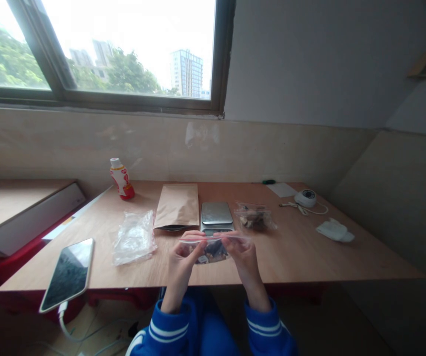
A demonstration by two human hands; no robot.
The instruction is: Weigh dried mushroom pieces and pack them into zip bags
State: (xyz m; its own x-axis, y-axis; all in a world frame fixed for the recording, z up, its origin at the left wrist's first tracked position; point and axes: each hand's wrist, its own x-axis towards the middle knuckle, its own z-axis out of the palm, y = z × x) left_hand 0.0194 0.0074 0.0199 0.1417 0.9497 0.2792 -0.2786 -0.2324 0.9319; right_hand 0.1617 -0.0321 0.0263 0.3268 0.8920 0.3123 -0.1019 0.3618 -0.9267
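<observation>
Between my two hands is a clear zip bag point(213, 255) with dark and brownish pieces inside, too small to name. My left hand point(184, 254) pinches the left end of its top strip between thumb and fingers. At the right end, my right hand point(241, 251) pinches the same strip. Just behind the bag sits a digital scale point(217, 213) with a bare metal plate, its front partly hidden by my fingers. A brown kraft pouch point(178, 205) lies left of the scale. To the scale's right rests another filled zip bag point(255, 217).
Clear plastic bags point(135, 236) lie left on the table point(290, 257). A charging phone point(68, 272) overhangs the front left edge. Toward the back stands a bottle point(122, 179). On the right are a white dome camera point(305, 198) with cable and a crumpled white item point(334, 231).
</observation>
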